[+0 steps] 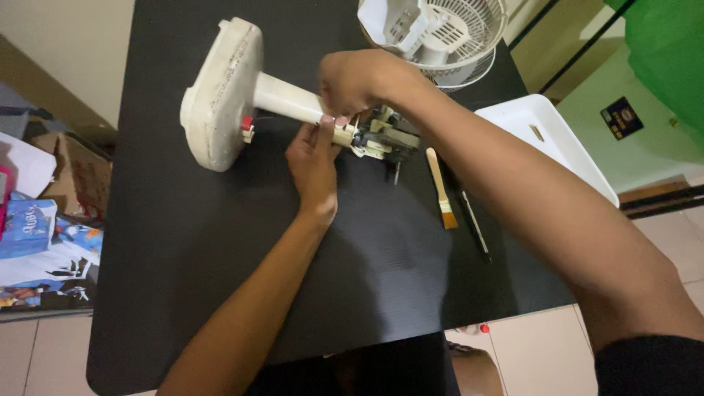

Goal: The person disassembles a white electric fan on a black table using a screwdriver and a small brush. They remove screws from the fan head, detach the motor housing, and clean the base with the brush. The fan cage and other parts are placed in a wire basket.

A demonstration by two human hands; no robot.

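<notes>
I see the fan stand (242, 92) lying on its side across the top centre of the black desk (183, 279), its base toward the upper left, so the neck mechanism is within reach. My left hand (314, 167) pinches the pole from below; my right hand (359, 81) clamps it from above, steadying it. A small brush (441, 189) lies just right, the fan grille (447, 33) beyond.

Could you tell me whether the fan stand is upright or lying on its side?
On its side: the fan stand lies across the black table, base on edge.

Bare mat (220, 279) nearside; brush (441, 189), probably screwdriver (473, 224), crowd the right.
</notes>
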